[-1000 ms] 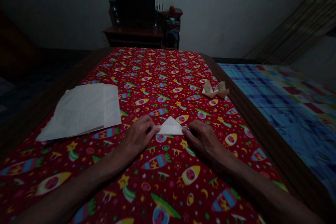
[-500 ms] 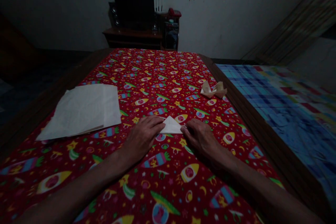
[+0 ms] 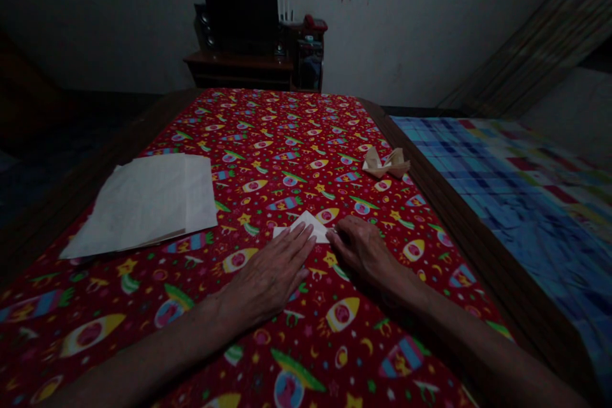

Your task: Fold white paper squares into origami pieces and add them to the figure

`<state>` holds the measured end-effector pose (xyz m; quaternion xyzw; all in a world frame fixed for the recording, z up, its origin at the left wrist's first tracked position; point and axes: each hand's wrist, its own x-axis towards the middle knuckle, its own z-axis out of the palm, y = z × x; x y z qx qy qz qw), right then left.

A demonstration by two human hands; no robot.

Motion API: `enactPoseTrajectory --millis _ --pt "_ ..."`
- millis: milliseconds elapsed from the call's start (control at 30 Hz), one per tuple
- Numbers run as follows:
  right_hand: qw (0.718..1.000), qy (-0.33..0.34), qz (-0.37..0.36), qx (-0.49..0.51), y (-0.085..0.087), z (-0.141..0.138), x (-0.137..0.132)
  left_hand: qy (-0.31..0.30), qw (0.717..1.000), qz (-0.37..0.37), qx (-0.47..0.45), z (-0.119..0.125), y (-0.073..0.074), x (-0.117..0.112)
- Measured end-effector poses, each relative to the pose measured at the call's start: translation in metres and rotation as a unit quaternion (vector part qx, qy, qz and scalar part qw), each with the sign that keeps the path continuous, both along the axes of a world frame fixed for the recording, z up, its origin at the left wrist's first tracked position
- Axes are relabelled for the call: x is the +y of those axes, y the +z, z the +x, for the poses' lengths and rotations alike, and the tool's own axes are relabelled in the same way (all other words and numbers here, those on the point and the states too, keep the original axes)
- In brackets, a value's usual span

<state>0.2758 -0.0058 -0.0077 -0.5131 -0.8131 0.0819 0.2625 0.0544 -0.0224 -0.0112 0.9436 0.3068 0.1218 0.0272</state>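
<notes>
A small white folded paper triangle [image 3: 308,224] lies on the red patterned cloth [image 3: 287,140] in front of me. My left hand [image 3: 272,274] lies flat with its fingers stretched out, the fingertips resting on the paper's near left part. My right hand [image 3: 361,248] rests on the cloth at the paper's right corner, its fingers curled and pinching or pressing that corner. Most of the paper's lower edge is hidden under my fingers.
A stack of white paper sheets [image 3: 148,201] lies on the cloth to the left. A crumpled tan paper figure [image 3: 385,162] sits at the far right, near the wooden edge [image 3: 430,185]. A blue checked surface [image 3: 516,191] lies to the right. A dark cabinet [image 3: 253,32] stands by the wall.
My left hand has opened from a curled grip and slid right over the paper, now lying flat on it. My right hand has stayed at the right corner.
</notes>
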Motion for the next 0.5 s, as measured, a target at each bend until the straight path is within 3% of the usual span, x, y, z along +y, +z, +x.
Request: enactPoseTrajectory --millis 267,400,500 --pt "0.999 -0.021 -0.007 -0.047 0.005 0.001 0.000 -0.003 1.000 0.010 0.015 -0.001 0.003 0.003" --pt "0.981 -0.076 0.107 -0.142 0.006 0.000 -0.005 -0.006 1.000 0.014 0.009 0.001 0.003 0.004" --pt "0.971 0.037 0.169 -0.163 0.001 -0.007 -0.016 -0.008 1.000 0.013 -0.012 0.002 0.003 0.004"
